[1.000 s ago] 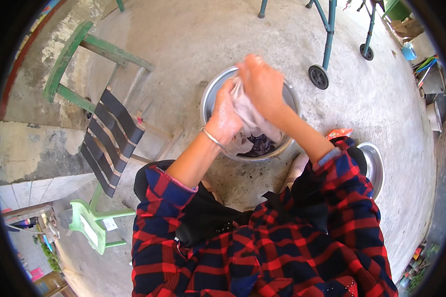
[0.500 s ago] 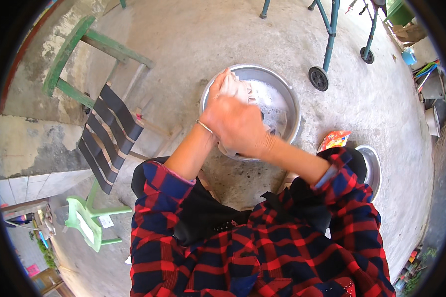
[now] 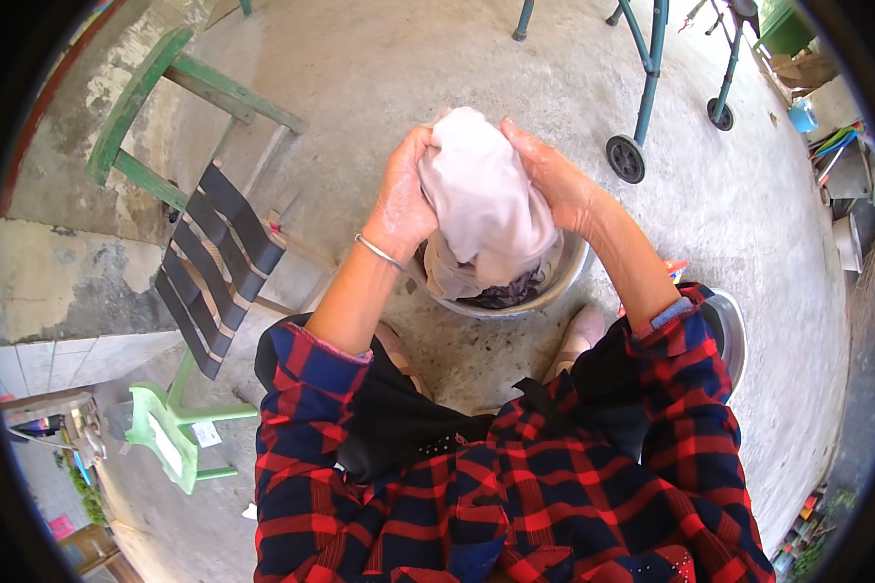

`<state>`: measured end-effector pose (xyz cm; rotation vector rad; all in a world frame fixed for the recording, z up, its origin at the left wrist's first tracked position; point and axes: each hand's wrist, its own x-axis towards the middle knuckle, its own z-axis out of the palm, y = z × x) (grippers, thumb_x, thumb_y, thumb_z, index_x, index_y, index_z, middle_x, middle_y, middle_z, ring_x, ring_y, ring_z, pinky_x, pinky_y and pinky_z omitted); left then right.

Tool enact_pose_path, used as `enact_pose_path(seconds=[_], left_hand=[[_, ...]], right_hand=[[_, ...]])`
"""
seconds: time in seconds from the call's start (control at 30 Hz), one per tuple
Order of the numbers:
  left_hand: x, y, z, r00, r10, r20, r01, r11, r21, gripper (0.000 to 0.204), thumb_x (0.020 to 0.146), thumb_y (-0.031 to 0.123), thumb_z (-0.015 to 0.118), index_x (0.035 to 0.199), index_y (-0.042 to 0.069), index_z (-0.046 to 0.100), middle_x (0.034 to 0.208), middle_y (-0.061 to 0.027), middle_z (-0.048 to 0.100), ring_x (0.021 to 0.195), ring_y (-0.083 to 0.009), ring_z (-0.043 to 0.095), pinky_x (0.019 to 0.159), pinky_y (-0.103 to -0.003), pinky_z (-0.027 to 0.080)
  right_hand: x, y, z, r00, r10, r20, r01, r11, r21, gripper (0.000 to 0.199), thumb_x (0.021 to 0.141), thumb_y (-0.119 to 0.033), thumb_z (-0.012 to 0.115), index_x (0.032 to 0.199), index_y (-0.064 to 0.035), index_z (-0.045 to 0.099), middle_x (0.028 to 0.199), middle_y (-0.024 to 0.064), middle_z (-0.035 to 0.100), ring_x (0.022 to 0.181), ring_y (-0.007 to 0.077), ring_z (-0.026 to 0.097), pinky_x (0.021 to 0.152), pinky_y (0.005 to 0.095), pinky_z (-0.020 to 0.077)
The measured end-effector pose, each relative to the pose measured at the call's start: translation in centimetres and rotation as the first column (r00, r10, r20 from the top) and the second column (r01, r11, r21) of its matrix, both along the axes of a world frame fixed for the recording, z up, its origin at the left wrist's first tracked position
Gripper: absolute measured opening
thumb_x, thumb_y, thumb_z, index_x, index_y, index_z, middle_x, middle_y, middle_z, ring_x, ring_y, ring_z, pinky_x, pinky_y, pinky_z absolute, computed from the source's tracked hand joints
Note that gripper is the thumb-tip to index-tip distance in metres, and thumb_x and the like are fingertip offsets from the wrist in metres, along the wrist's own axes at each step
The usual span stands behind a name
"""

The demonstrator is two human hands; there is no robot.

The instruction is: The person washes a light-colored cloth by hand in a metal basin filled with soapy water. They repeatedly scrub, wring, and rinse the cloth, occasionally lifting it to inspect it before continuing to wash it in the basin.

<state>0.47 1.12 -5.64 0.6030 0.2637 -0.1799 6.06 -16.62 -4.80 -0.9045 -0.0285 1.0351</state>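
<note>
The pale cloth (image 3: pixel 486 199) is bunched up between your two hands, raised over the metal basin (image 3: pixel 577 262), its lower folds hanging down to the basin's near left part and its bulk hiding most of the far rim. Your left hand (image 3: pixel 405 194) grips the cloth's left side, with the wrist below and to the left of it and the fingers clamped on the fabric; their tips go out of sight behind it, so you cannot tell how far they wrap round. Your right hand (image 3: pixel 554 180) holds the right side, its back turned outward to the right and its digits reaching far and left along the cloth's edge, pressed to the fabric; whether those fingers lie together or spread underneath cannot be told. Both forearms slant inward from the near side, elbows wide, and a bracelet (image 3: pixel 379 253) circles your left wrist. Beneath the pale cloth, dark fabric (image 3: pixel 510 291) lies in the near part of the basin. Your shoes (image 3: pixel 578 342) stand on the near side of it. To the right, beside your knee, sits a second metal basin (image 3: pixel 735 340), with an orange-red packet (image 3: pixel 677 270) just beyond, partly hidden by your right forearm.
</note>
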Motion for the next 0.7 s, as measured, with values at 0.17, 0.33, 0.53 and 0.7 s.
enact_pose_path(seconds=[0.17, 0.33, 0.53, 0.7], left_hand=[[-0.4, -0.1, 0.0, 0.990, -0.095, -0.103, 0.087, 0.993, -0.077, 0.043, 0.087, 0.027, 0.050, 0.121, 0.001, 0.058, 0.119, -0.0133, 0.063, 0.110, -0.0289, 0.060, 0.102, -0.045, 0.044], [-0.8, -1.3, -1.5, 0.973, -0.196, -0.126, 0.174, 0.971, -0.163, 0.045, 0.091, 0.031, 0.047, 0.127, 0.004, 0.053, 0.125, -0.0128, 0.059, 0.114, -0.0282, 0.057, 0.101, -0.045, 0.045], [-1.5, -3.4, -0.6, 0.989, -0.140, -0.050, 0.135, 0.987, -0.085, 0.052, 0.099, 0.044, 0.042, 0.133, 0.006, 0.049, 0.126, -0.0095, 0.059, 0.116, -0.0257, 0.056, 0.101, -0.043, 0.045], [-1.3, -3.9, -1.7, 0.980, -0.196, -0.039, 0.197, 0.980, 0.017, 0.052, 0.098, 0.045, 0.044, 0.134, 0.008, 0.048, 0.127, -0.0104, 0.059, 0.114, -0.0253, 0.058, 0.099, -0.042, 0.047]], right_hand=[[1.1, -1.0, 2.3, 0.925, -0.314, 0.215, 0.310, 0.949, 0.055, 0.033, 0.085, -0.017, 0.069, 0.109, 0.0036, 0.060, 0.104, 0.0116, 0.066, 0.099, 0.0220, 0.063, 0.091, 0.0371, 0.0507], [-0.1, -0.8, 5.9, 0.877, -0.475, 0.075, 0.440, 0.856, 0.271, 0.026, 0.085, -0.016, 0.068, 0.103, 0.0017, 0.062, 0.100, 0.0100, 0.066, 0.095, 0.0213, 0.064, 0.089, 0.0375, 0.0510], [-0.3, -0.7, 4.1, 0.931, -0.363, -0.047, 0.350, 0.843, 0.408, 0.025, 0.078, -0.007, 0.065, 0.101, 0.0022, 0.062, 0.097, 0.0108, 0.066, 0.088, 0.0225, 0.065, 0.087, 0.0380, 0.0523], [-0.5, -0.6, 4.0, 0.920, -0.391, -0.037, 0.371, 0.833, 0.410, 0.029, 0.072, -0.001, 0.062, 0.100, 0.0030, 0.061, 0.095, 0.0121, 0.065, 0.087, 0.0233, 0.064, 0.086, 0.0372, 0.0527]])
